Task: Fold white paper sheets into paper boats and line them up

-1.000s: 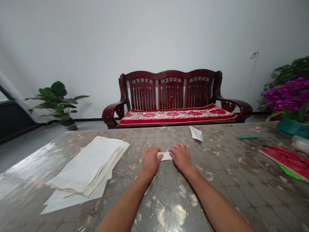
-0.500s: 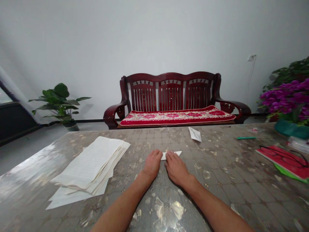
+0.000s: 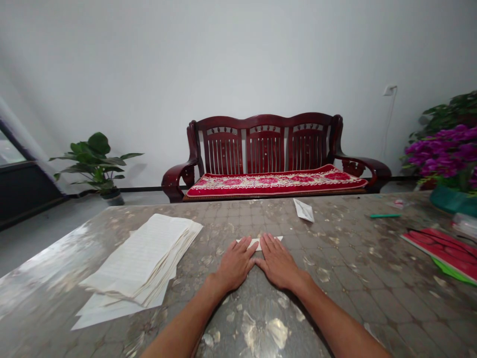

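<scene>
A narrow strip of folded white paper lies flat on the table, with pointed ends showing to either side of my hands. My left hand rests open on its left part, fingers stretched out and pressing down. On the right part, my right hand lies flat with its fingers extended. The two thumbs nearly meet just below the paper, and the fingers cover much of it. Farther back and to the right, a folded white paper piece sits on the table.
A stack of lined paper sheets lies at left on the patterned table. At right are a green pen, a red book with glasses on it, and purple flowers. Behind stands a wooden bench.
My fingers have gone from curled at the paper to spread flat over it. My left hand's fingers now lie across the strip's left part. The view has shifted slightly.
</scene>
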`<state>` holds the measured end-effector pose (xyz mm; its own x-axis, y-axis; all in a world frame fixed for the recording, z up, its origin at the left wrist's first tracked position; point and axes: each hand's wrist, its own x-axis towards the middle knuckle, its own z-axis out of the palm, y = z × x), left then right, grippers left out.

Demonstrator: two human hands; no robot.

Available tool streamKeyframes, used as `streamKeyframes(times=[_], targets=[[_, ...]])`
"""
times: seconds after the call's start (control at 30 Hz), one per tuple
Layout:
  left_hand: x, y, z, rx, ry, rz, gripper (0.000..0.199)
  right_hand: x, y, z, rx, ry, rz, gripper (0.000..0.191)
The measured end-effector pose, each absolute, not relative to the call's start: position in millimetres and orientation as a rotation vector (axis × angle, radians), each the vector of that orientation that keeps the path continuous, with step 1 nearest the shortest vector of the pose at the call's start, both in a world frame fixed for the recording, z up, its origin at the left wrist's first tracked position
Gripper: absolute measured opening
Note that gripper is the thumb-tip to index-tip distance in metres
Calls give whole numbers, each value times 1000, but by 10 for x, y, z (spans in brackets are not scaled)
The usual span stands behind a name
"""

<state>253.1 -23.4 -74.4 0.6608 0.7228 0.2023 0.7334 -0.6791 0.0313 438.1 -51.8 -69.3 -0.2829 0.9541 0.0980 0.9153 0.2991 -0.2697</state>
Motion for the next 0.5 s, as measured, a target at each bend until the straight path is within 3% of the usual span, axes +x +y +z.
streamKeyframes(times=[0.3, 0.5], targets=[[2535, -294, -685, -2743, -1419, -247, 48, 4548, -476, -664, -1855, -2290, 145, 69], [2561, -300, -720, -2733, -1468, -236, 52, 4416, -511, -700, -1587, -2407, 139, 68]])
